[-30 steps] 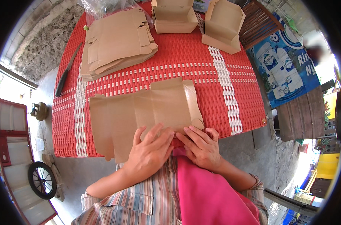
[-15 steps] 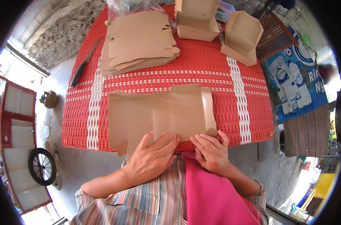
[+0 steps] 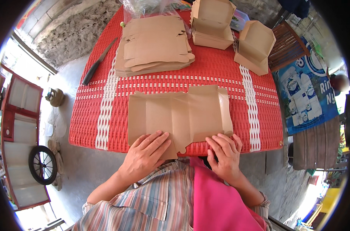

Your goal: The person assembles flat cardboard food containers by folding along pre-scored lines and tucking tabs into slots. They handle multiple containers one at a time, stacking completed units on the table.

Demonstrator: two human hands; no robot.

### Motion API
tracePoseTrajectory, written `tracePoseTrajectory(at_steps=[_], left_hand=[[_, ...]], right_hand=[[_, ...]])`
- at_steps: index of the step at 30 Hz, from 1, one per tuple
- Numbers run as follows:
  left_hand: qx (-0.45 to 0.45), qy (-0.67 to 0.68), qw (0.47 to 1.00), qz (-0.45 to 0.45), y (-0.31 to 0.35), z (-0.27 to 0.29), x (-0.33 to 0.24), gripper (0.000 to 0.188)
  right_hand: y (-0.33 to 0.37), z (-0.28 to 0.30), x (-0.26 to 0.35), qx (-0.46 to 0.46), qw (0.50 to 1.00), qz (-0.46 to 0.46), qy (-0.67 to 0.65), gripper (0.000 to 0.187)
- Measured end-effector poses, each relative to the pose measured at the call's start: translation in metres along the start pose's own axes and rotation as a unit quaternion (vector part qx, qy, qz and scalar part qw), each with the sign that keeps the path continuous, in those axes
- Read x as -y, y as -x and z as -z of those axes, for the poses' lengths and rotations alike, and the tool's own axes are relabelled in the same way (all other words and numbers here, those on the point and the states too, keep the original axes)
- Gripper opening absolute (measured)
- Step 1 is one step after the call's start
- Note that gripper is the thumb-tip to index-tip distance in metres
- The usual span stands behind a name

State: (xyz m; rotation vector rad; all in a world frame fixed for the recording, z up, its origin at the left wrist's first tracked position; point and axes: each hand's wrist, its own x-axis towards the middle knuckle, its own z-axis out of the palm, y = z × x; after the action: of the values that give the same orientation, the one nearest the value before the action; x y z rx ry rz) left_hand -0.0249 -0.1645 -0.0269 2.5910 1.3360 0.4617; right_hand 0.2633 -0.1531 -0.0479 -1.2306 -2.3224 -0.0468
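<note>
Cardboard sheet [image 3: 159, 111]: lies unfolded at the table's near edge, under both hands; its left strip now shows a clear crease.
Left hand [image 3: 140, 156]: has shifted left along the near edge, fingers outstretched and close together, apparently pressing; the creasing seems to be moving to this end.
Near tab [image 3: 180, 149]: now uncovered, jutting out between the hands.
Right hand [image 3: 226, 156]: remains at the right near corner, fingers bent, thumb apart; whether it pinches, I cannot tell.
Left floor: black spoked wheel [image 3: 43, 165] beside red-framed panels [image 3: 24, 131], then a squat metal cylinder [image 3: 55, 97].
Red woven tabletop [image 3: 86, 131]: banded in white, with a dark-handled knife [image 3: 100, 61], stacked flat cartons [image 3: 155, 42], nested open boxes [image 3: 211, 38], a single open box [image 3: 254, 48].
Right side: slatted wooden chair [image 3: 288, 46], blue banner [image 3: 302, 88].
</note>
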Motion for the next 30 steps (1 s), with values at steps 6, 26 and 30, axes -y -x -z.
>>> tracePoseTrajectory(at_steps=[6, 26, 30], left_hand=[[-0.018, 0.040, 0.999, -0.004, -0.012, -0.001, -0.008, 0.051], [-0.088, 0.123, 0.982, 0.113, -0.057, 0.005, 0.017, 0.026], [-0.072, 0.056, 0.996, 0.020, -0.046, -0.002, 0.016, 0.027]], right_hand=[[-0.022, -0.003, 0.019, 0.049, 0.989, 0.124, -0.064, 0.044], [-0.050, -0.009, 0.022, 0.074, 0.988, 0.124, -0.055, 0.041], [-0.053, -0.018, 0.021, 0.039, 0.990, 0.129, -0.048, 0.040]])
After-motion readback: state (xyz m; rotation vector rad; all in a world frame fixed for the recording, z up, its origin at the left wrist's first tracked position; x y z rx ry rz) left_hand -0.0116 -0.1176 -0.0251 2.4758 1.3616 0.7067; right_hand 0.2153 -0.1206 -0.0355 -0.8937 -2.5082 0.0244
